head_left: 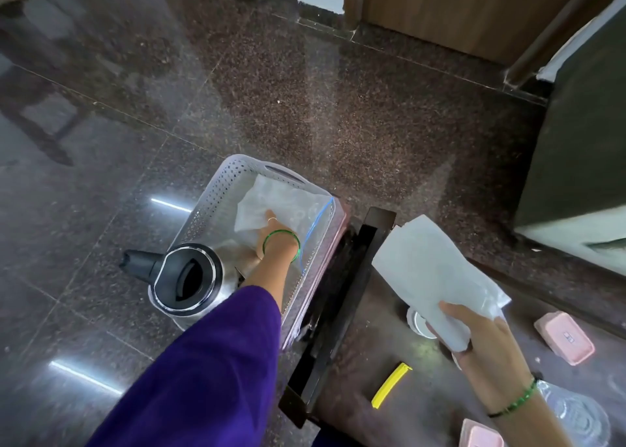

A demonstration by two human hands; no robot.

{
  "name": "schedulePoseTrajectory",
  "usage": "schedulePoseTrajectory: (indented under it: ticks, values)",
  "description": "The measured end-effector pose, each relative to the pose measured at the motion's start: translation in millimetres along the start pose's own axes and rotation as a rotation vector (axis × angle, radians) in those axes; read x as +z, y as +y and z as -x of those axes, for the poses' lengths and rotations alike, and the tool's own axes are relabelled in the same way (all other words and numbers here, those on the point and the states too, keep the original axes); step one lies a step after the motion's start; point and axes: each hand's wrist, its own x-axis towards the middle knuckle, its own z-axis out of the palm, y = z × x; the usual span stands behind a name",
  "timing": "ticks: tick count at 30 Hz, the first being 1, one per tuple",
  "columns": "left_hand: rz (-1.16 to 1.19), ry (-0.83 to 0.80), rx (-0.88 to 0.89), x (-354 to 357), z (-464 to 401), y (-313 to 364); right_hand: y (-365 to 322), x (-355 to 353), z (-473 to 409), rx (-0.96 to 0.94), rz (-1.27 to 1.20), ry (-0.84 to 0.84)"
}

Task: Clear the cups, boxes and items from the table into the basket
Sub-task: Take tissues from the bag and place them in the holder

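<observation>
While the head view looks down past a purple sleeve (203,372), the left hand (271,233) reaches into the white perforated basket (216,189) standing on the floor beside the bench (382,355). Its fingers lie on a clear plastic bag (257,206) already inside; whether they pinch it or only press it I cannot tell. A steel kettle (186,277) with a black lid sits at the near end of the basket.

Over the bench, the right hand (481,338) has its fingers curled round a second white-and-clear plastic bag (430,270), lifted off the surface. Partly hidden under that bag is what looks like a white cup (418,324). Two pink boxes (564,338) (481,436), a yellow strip (391,385) and a clear plastic item (576,416) lie on the bench.

My judgement is that the step in hand is settling the first bag so the next can follow. To do it well, flatten that bag toward the far wall, away from the kettle, then carry the second across the gap before letting go. Light plastic drifts, so release it low inside the rim.
</observation>
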Motion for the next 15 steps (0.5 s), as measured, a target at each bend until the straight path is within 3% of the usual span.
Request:
schedulePoseTrajectory:
  ticks: [6,8,11,15]
  values:
    - [-0.017,-0.072,0.061,-19.5,17.0,-5.9,-0.7,-5.7,9.2,-0.002,-0.054,-0.004]
    - [-0.178,0.090,0.124,-26.5,24.2,-4.2,0.2,-9.4,12.4,0.014,-0.062,0.027]
    - [-0.107,0.245,0.299,-19.2,15.6,0.2,2.9,-13.9,13.4,0.017,-0.073,0.041]
    - [0.007,0.075,0.284,2.3,0.5,-2.8,8.6,-15.6,9.1,0.019,-0.086,0.042]
